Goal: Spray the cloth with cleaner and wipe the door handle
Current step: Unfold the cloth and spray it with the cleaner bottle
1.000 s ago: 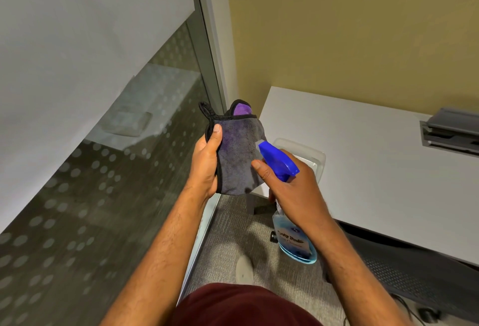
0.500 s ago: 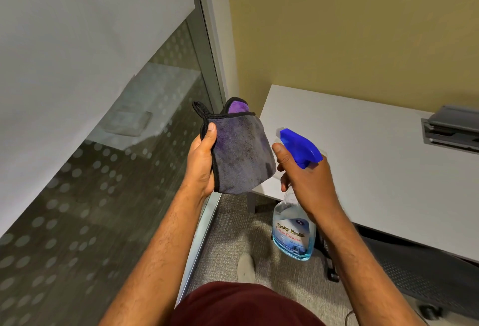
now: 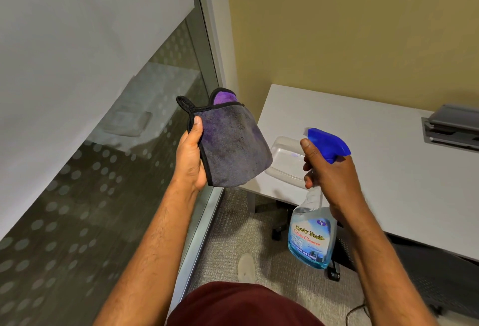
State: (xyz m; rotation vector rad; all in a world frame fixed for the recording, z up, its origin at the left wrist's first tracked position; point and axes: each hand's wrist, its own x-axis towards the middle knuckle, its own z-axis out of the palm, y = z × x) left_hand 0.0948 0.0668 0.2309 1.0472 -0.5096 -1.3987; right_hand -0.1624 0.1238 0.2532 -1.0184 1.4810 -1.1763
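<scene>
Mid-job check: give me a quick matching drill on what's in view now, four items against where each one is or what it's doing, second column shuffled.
Items:
1. cloth
2. spray bottle
3. clear plastic tray
4. left hand

Places or states:
A. lies on the corner of the white desk
B. gripped by the right hand, blue nozzle toward the cloth
C. held up beside the glass partition, folded
D. thumb pressed on the cloth's black-trimmed edge

Pairs: 1-C, 2-B, 3-A, 4-D

Office setting indicated: frosted, dot-patterned glass partition at left, white desk at right (cable hatch inset), grey carpet and castor chair below.
</scene>
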